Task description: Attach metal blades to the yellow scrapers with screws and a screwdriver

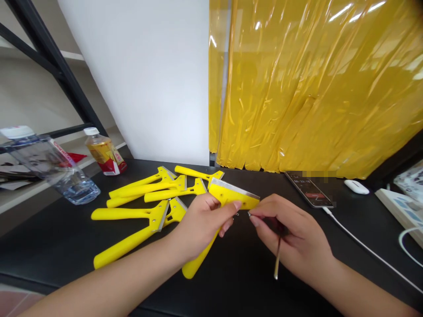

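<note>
My left hand [206,220] is closed around a yellow scraper [228,193], thumb pressed on its head, with the metal blade edge facing up and away and the handle pointing down toward me. Two small holes show in the head. Just right of the head, my right hand [291,226] pinches a tiny silvery screw [249,213] between thumb and forefinger. A thin screwdriver [276,262] is tucked in the same hand, its metal shaft pointing down and its other end hidden by the palm. Tiny metal parts [236,215] show beneath the scraper head.
Several yellow scrapers [132,213] lie in a loose pile on the black table [238,281], left of my hands. Two bottles stand behind them, a clear one [71,176] and a smaller drink bottle [105,152]. A phone [309,189] with a white cable [360,242] and a white earbud case [356,186] lie right.
</note>
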A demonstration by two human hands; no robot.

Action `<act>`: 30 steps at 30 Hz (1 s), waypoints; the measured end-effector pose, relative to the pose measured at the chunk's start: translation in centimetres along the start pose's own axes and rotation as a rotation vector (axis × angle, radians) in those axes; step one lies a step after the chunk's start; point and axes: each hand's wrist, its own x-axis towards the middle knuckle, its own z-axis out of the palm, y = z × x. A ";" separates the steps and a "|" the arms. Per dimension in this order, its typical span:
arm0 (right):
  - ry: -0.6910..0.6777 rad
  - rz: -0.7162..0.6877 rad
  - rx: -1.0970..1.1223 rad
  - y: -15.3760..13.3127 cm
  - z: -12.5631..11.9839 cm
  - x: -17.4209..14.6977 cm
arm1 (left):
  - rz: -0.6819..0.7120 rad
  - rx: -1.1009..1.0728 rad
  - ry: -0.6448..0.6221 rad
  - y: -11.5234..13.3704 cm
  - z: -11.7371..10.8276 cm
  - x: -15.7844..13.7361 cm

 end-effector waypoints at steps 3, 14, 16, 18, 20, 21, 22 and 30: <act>0.016 0.030 0.006 0.1 0.3 0.0 | 0.005 0.032 -0.016 -0.1 0.1 -0.1; 0.053 0.072 -0.049 0.3 0.5 -0.3 | -0.020 0.094 0.016 -0.2 0.6 -0.5; 0.057 0.081 -0.058 0.3 0.5 -0.2 | -0.019 0.104 0.022 -0.3 0.6 -0.5; 0.056 0.080 -0.062 0.2 0.5 -0.2 | -0.024 0.125 0.027 -0.4 0.6 -0.5; 0.043 0.091 -0.067 0.2 0.5 -0.2 | -0.020 0.133 0.027 -0.5 0.6 -0.6; 0.037 0.106 -0.068 0.3 0.6 -0.3 | -0.010 0.128 0.023 -0.4 0.6 -0.6; 0.035 0.126 -0.067 0.3 0.6 -0.4 | 0.006 0.122 0.018 -0.4 0.6 -0.6; 0.061 0.377 0.050 0.4 0.9 -1.0 | 0.025 0.107 0.009 -0.1 0.6 -0.8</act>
